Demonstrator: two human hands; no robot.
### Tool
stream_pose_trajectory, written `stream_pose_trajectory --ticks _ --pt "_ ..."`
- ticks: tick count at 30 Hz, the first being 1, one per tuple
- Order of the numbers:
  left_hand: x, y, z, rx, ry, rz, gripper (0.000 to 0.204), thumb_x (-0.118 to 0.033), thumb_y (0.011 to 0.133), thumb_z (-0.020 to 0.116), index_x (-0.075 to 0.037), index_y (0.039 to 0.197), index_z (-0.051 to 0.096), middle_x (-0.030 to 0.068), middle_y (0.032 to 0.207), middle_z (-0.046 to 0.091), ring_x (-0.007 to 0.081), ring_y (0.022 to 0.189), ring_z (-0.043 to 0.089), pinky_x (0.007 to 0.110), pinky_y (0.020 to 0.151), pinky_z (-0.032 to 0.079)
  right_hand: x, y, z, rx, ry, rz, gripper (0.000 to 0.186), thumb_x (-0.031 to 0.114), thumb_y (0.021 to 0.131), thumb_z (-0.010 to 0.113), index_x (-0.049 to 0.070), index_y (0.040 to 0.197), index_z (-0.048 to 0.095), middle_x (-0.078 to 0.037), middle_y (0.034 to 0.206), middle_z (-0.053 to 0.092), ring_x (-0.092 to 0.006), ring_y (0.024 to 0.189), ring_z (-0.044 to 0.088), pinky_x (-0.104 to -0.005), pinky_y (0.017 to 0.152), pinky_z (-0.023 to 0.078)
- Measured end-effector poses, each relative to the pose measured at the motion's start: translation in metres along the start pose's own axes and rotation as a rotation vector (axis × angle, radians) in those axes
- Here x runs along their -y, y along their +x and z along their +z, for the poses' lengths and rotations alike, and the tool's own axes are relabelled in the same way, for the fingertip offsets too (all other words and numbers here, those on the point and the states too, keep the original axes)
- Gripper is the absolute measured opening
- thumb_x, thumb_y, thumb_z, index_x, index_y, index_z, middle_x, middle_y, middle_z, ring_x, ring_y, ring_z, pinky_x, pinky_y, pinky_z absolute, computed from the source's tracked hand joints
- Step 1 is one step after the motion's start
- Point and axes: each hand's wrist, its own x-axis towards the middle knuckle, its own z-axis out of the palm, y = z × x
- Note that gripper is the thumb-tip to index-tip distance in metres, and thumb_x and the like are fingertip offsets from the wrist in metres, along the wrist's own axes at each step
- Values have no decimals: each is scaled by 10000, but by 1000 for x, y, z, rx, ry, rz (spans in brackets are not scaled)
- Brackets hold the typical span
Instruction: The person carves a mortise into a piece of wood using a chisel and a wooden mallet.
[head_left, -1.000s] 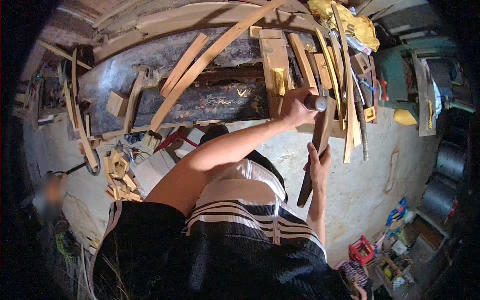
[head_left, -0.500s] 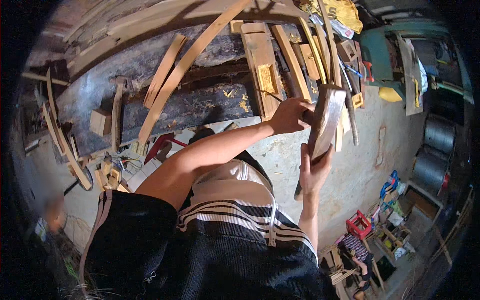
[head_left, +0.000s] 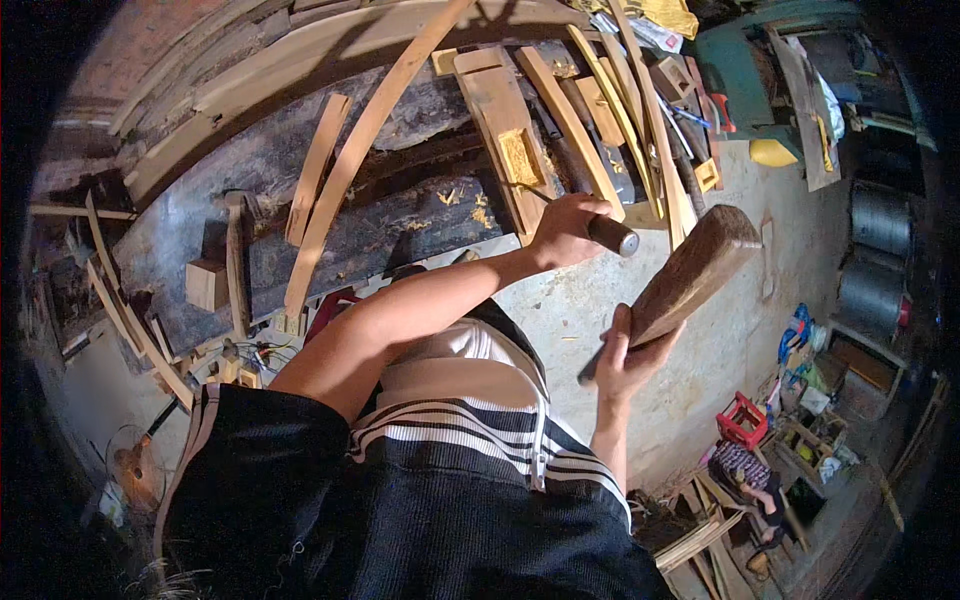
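My left hand [head_left: 568,238] is closed around the handle of a chisel [head_left: 612,236], its capped end pointing right. The chisel's thin dark blade reaches toward a wooden board [head_left: 487,92] that lies across the dark bench. Pale shavings fill a rectangular recess [head_left: 520,158] in that board; whether the blade tip touches the wood is hard to see. In my right hand [head_left: 636,362] is a wooden mallet [head_left: 697,272], gripped close below its thick block head. The mallet head is tilted up to the right, apart from the chisel's end.
Long curved wooden strips [head_left: 375,120] cross the dark bench [head_left: 420,215]. A hammer [head_left: 238,260] and a wood block [head_left: 206,284] lie at left. Several strips lie right of the board. Farther right are a red crate [head_left: 741,420] and a person [head_left: 757,487] at the lower right.
The mallet has swung right, away from the chisel's end, which now shows. My left hand keeps its grip on the chisel. The whole view has shifted slightly.
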Motion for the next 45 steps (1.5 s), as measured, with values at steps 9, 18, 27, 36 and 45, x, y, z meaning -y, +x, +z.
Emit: stream_pose_trajectory --ticks 9,18,27,36,45 --pt "37 43 -19 -348 -187 -183 214 -270 778 806 -82 829 718 86 658 674 221 580 660 348 561 506 12 11 -3 139 30 161 512 122 906 698 -10 1332 446 -63 862 616 -98 540 529 -252 456 443" --pt "-8 33 -23 -305 -196 -403 335 -255 809 825 -63 1039 676 67 869 712 172 760 680 333 686 557 -2 15 -9 105 83 237 410 153 889 717 -23 1174 481 -59 753 593 -116 515 530 -263 448 444" --pt "-20 26 -20 -69 -24 361 192 -146 718 771 -69 821 628 85 665 633 297 626 641 392 592 503 -15 13 -10 66 99 127 455 94 879 686 -28 1248 449 -98 833 615 -123 606 559 -275 521 478" --pt "-23 17 -10 247 49 0 163 -138 738 739 -101 884 679 139 736 665 321 722 682 411 640 509 -31 9 -14 81 55 107 424 185 868 739 -36 1151 513 -155 760 637 -166 637 591 -322 558 484" --pt "-26 12 -11 275 -65 -14 173 -124 727 753 -62 860 662 142 743 665 307 715 683 402 637 505 -41 1 -23 58 84 46 515 101 862 732 -36 1293 485 -122 809 629 -197 593 605 -320 557 490"
